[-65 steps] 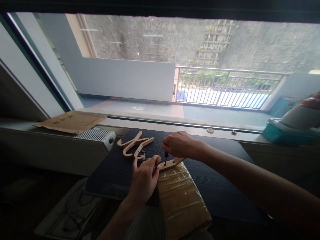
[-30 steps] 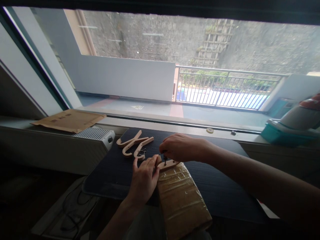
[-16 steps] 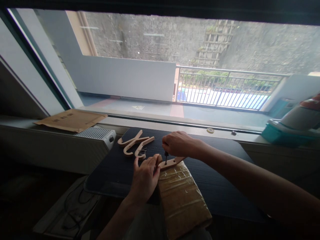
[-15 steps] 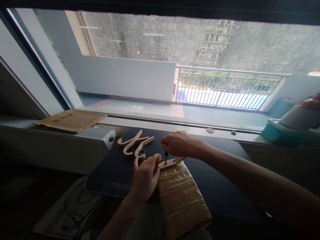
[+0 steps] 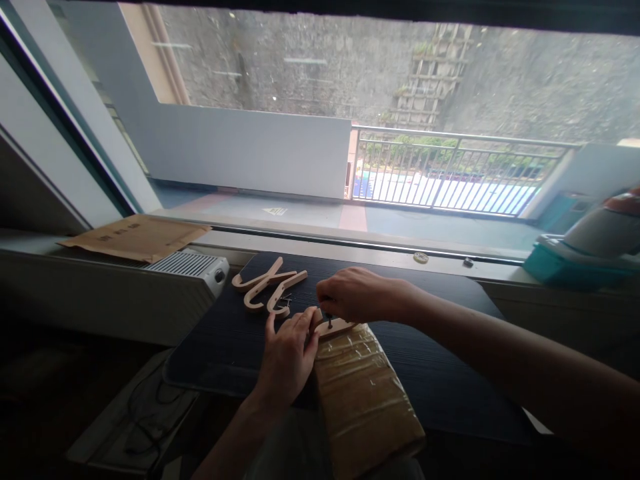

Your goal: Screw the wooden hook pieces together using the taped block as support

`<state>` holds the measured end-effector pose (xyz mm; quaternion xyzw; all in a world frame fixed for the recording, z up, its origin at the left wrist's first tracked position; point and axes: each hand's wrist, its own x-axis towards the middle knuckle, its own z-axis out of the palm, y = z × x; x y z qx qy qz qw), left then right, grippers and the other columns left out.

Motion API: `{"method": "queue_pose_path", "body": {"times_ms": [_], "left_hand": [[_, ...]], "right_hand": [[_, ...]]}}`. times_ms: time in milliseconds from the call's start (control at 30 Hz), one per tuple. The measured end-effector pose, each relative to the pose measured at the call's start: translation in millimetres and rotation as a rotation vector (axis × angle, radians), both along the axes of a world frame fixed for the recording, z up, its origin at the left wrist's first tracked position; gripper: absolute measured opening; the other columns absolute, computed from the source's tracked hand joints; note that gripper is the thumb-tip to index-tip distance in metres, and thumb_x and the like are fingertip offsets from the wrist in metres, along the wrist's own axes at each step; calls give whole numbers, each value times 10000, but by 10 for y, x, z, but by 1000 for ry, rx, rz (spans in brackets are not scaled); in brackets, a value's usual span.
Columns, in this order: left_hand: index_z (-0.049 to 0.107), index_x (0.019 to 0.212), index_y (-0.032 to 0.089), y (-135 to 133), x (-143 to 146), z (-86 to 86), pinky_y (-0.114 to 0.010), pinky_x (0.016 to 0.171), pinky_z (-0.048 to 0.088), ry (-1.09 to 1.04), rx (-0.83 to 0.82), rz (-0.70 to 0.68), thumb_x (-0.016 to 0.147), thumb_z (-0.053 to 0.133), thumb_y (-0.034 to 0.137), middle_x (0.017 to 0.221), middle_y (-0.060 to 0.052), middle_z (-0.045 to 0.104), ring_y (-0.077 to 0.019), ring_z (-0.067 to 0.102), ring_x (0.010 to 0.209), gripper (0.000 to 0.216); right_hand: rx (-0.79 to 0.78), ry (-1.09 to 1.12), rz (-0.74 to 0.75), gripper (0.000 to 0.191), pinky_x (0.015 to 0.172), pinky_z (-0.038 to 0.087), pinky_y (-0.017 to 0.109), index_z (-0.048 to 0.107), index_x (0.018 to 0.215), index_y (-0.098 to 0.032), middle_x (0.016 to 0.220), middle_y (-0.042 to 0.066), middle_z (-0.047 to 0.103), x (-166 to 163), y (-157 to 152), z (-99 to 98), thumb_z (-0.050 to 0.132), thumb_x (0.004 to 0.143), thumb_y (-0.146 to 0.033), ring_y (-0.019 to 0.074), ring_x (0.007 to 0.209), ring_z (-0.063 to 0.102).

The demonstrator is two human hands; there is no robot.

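Steadying: left hand (image 5: pixel 286 357), lower centre of the frame, its fingers and thumb clamped on the left end of a pale wooden piece (image 5: pixel 341 326), presumably to prevent twisting.
Driver: slim dark tool (image 5: pixel 330 322), nearly upright, tip at the wooden piece; the right hand (image 5: pixel 353 293), centre, is closed round its handle from above, apparently to turn and press in line.
Wooden piece: laid across the far end of a tape-wrapped block (image 5: pixel 370 400), which likely serves as firm backing; its right end is hidden by the right hand.
Hooks: three wooden hooks (image 5: pixel 257 291), left of centre on the dark desk (image 5: pixel 430 367); loose screws (image 5: pixel 287 302) lie beside the nearest, probably for easy reach.
Writing: brown envelope (image 5: pixel 137 237), left of the frame over a white heater (image 5: pixel 193 263), bears a short printed line, too blurred to read; a triangular floor mark (image 5: pixel 275 211) beyond the window is equally illegible.
Brands: none legible.
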<state>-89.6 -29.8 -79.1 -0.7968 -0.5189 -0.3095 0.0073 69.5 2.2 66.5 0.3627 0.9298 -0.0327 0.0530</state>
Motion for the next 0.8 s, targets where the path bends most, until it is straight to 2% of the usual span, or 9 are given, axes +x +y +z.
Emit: {"method": "queue_pose_path", "body": {"times_ms": [167, 333, 467, 567, 700, 800], "left_hand": [[488, 1171, 195, -20, -6, 4, -539, 1043, 221, -10, -16, -5, 852, 471, 175, 1037, -70, 670, -216, 615, 966, 320], [485, 1163, 193, -40, -2, 35, -534, 1039, 227, -11, -19, -3, 852, 474, 166, 994, -49, 673, -205, 617, 947, 312], [486, 1169, 190, -48, 0, 44, -537, 1039, 228, -2, -17, -5, 858, 471, 169, 1032, -58, 670, -209, 617, 962, 312], [481, 1183, 189, -44, -1, 37, -541, 1042, 226, 5, -13, -7, 859, 473, 176, 1078, -73, 662, -218, 612, 992, 323], [481, 1188, 191, -26, 2, 25, -549, 1044, 224, 14, -20, 0, 859, 472, 181, 1113, -82, 652, -227, 604, 1020, 329], [484, 1188, 188, -13, 5, 22, -553, 1046, 223, 10, -27, 0, 856, 473, 181, 1107, -80, 653, -227, 605, 1018, 332]], "right_hand": [[33, 18, -161, 285, 587, 365, 240, 608, 888, -151, 778, 51, 647, -73, 40, -64, 397, 922, -340, 134, 658, 574], [71, -49, -221, 319, 611, 368, 251, 614, 841, -157, 775, 54, 648, -76, -2, -26, 361, 931, -331, 135, 661, 570], [85, -88, -154, 262, 584, 352, 246, 622, 895, -159, 796, 51, 651, -7, -61, 90, 398, 917, -293, 134, 658, 562], [14, -101, -45, 209, 578, 342, 239, 638, 865, -165, 814, 43, 653, 44, -102, 141, 440, 879, -231, 130, 677, 558], [-18, -76, 69, 207, 623, 358, 240, 648, 817, -152, 828, 54, 654, 81, -92, 91, 446, 861, -166, 131, 725, 562], [-2, -47, 66, 214, 634, 365, 239, 649, 832, -141, 826, 58, 656, 89, -51, 35, 441, 875, -168, 131, 727, 563]]}}
